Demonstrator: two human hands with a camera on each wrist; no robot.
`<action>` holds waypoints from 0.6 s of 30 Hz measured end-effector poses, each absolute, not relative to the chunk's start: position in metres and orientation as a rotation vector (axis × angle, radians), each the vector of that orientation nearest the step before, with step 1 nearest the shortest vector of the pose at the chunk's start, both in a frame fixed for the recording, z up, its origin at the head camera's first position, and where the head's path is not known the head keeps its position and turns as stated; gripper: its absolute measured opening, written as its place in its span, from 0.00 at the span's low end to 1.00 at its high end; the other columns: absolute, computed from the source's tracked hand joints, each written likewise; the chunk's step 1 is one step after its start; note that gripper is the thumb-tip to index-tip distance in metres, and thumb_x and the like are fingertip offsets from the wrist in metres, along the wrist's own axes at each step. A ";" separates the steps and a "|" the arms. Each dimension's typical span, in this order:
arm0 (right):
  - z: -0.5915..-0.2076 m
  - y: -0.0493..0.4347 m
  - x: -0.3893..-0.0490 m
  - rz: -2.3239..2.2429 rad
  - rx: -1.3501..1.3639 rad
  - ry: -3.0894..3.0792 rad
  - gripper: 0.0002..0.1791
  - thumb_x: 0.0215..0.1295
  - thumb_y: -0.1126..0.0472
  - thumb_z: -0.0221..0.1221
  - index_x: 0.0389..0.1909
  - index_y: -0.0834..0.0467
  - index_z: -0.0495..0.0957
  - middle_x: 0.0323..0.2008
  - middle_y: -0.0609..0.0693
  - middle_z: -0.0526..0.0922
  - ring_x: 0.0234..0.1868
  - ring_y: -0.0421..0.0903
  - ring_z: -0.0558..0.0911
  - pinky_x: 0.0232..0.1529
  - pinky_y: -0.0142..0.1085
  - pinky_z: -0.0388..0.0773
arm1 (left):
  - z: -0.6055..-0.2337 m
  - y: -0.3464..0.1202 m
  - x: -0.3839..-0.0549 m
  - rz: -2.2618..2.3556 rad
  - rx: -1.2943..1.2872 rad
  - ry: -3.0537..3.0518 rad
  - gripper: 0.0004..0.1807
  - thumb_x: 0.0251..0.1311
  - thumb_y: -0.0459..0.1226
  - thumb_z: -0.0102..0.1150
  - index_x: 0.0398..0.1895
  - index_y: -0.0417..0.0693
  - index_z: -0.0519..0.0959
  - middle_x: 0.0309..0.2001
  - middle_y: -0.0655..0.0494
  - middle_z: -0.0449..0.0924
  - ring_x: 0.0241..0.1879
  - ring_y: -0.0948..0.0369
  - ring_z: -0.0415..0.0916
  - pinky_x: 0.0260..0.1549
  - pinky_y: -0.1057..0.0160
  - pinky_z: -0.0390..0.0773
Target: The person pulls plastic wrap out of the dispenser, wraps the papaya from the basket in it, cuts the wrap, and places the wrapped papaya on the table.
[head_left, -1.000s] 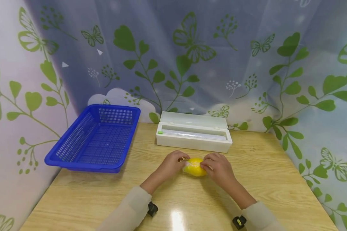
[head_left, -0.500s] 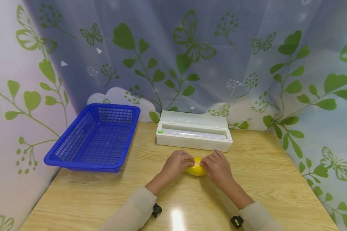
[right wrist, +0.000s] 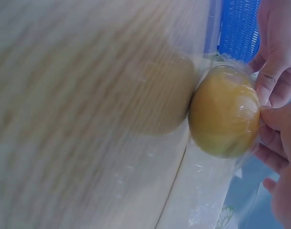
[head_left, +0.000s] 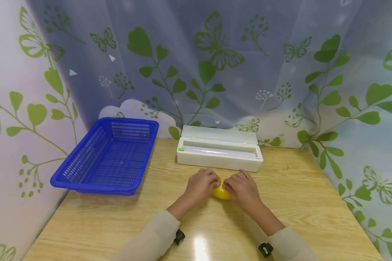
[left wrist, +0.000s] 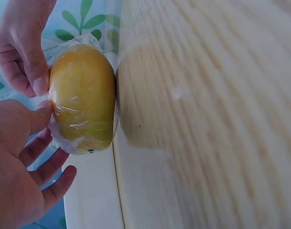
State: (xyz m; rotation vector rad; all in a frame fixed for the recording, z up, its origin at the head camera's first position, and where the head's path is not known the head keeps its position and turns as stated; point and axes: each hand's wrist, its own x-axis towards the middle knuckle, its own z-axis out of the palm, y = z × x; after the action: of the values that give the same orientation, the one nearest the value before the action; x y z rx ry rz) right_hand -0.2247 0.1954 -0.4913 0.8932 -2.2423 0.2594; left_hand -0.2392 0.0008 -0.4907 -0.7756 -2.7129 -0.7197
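A smooth, oval yellow fruit (head_left: 221, 194), its exact kind unclear, sits on the wooden table between both hands. Clear cling film (left wrist: 69, 143) is wrapped around it, wrinkled and loose at its ends. From the left, my left hand (head_left: 199, 185) pinches the film at the top of the fruit with thumb and index finger; its other fingers are spread in the left wrist view. My right hand (head_left: 243, 187) pinches close beside it, thumb and fingertips at the film. In the right wrist view the fruit (right wrist: 224, 114) shows a greenish lower end.
Behind the hands stands a long white box (head_left: 215, 161), lid raised, with a film roll and a green tab (head_left: 181, 149) inside. A blue plastic basket (head_left: 140, 163) is at the left. A patterned curtain (head_left: 264, 72) hangs around the table (head_left: 297, 206).
My left hand has moved right from the fruit's left end to its top. My right hand has shifted slightly left, so the fingertips of both now nearly meet over the fruit.
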 end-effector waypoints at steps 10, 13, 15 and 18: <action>-0.483 0.201 -0.218 0.465 0.872 -2.416 0.03 0.59 0.64 0.70 0.33 0.56 0.85 0.30 0.45 0.85 0.35 0.45 0.81 0.46 0.42 0.81 | -0.493 -0.002 -0.245 -0.855 -0.761 -2.762 0.07 0.72 0.44 0.57 0.43 0.57 0.83 0.54 0.63 0.81 0.56 0.59 0.76 0.47 0.56 0.82; -0.481 0.208 -0.215 0.617 0.867 -2.478 0.05 0.59 0.67 0.69 0.36 0.55 0.86 0.33 0.43 0.84 0.37 0.42 0.80 0.39 0.36 0.82 | -0.495 -0.003 -0.248 -0.929 -0.743 -2.755 0.08 0.71 0.43 0.58 0.45 0.56 0.84 0.58 0.59 0.79 0.61 0.56 0.74 0.54 0.53 0.80; -0.481 0.211 -0.214 0.685 0.877 -2.507 0.07 0.59 0.68 0.69 0.37 0.55 0.87 0.34 0.42 0.84 0.38 0.40 0.79 0.38 0.34 0.82 | -0.495 -0.003 -0.249 -1.008 -0.727 -2.756 0.09 0.71 0.43 0.59 0.47 0.54 0.85 0.58 0.56 0.78 0.60 0.55 0.75 0.57 0.54 0.79; -0.483 0.214 -0.213 0.769 0.878 -2.551 0.07 0.60 0.67 0.69 0.38 0.54 0.87 0.36 0.41 0.83 0.38 0.39 0.79 0.39 0.32 0.82 | -0.496 -0.002 -0.249 -1.159 -0.698 -2.770 0.11 0.72 0.43 0.57 0.49 0.53 0.85 0.57 0.56 0.78 0.57 0.57 0.77 0.56 0.56 0.79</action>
State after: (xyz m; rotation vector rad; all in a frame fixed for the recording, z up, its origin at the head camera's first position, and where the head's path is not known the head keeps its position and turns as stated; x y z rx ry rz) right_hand -0.2126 0.2143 -0.4825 0.8781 -2.5506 0.7692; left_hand -0.2494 -0.0023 -0.4956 -0.6979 -2.7696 -1.1585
